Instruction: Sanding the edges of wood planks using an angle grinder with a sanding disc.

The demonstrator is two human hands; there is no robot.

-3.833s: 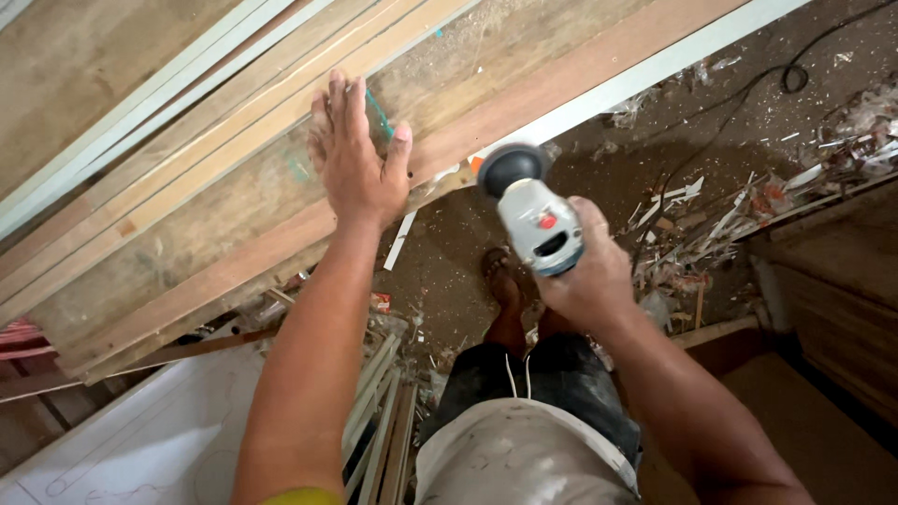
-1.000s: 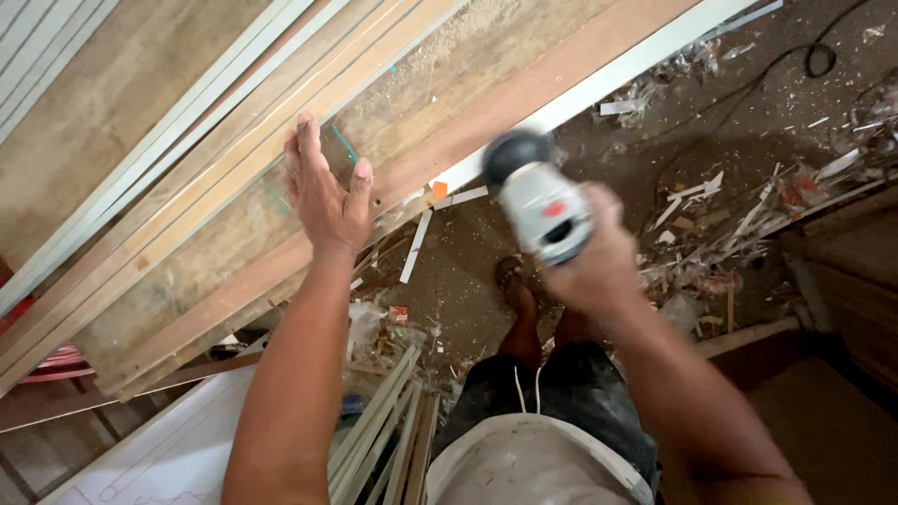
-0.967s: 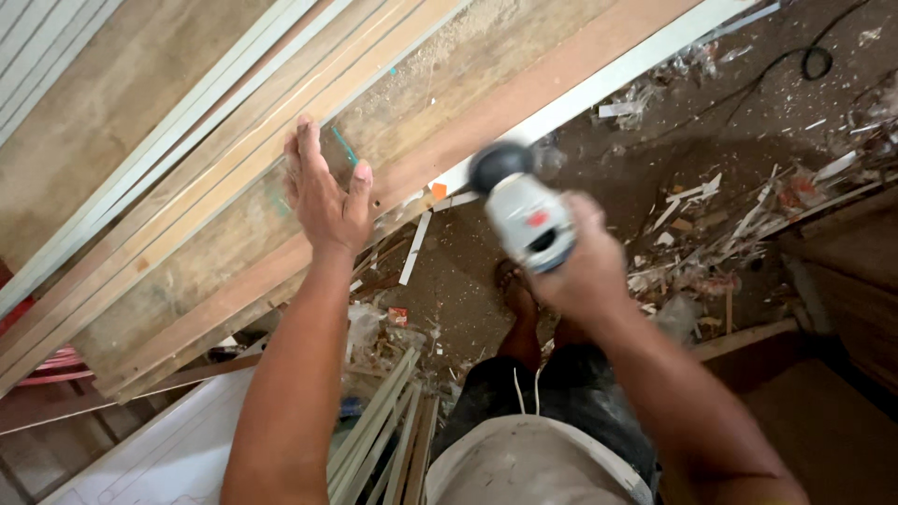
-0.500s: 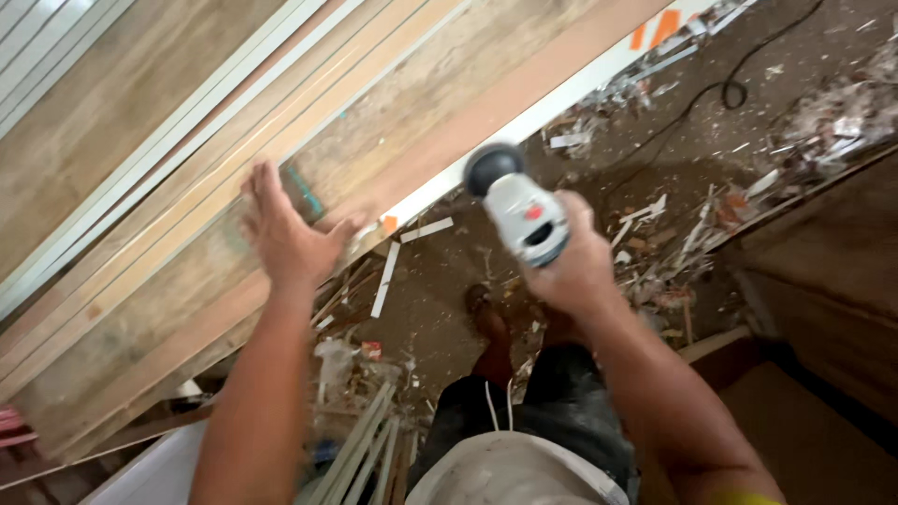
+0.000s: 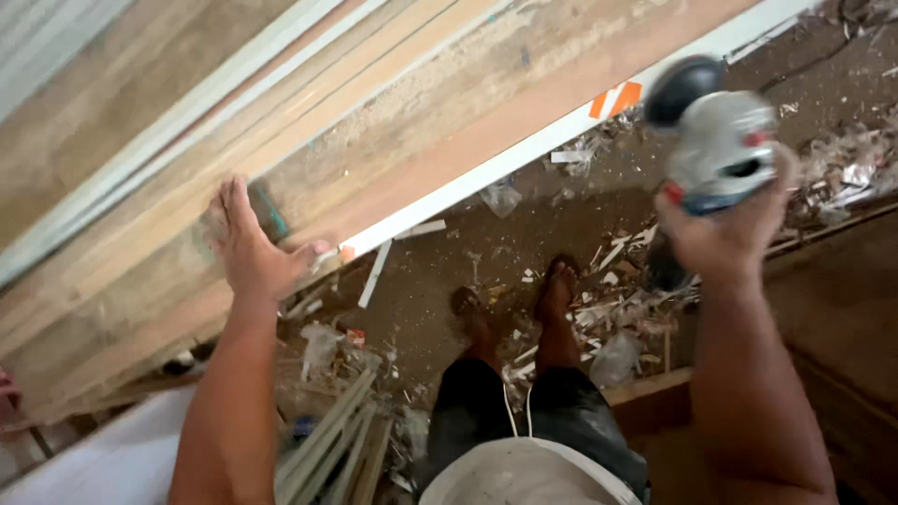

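A long stack of wooden planks runs slantwise across the room, pale boards on top and a reddish one along the near edge, with a white strip under it bearing an orange-striped mark. Below it the dirt floor is littered with wood scraps and offcuts, and the person's two bare feet stand among them. The left hand lies flat on the planks, fingers spread open and holding nothing, with a small green-handled tool lying on the wood just under the fingertips. The right hand is raised well clear of the planks, its fingers closed around a grey power sander with a black knob on top; the tool is blurred, held in the air above the floor
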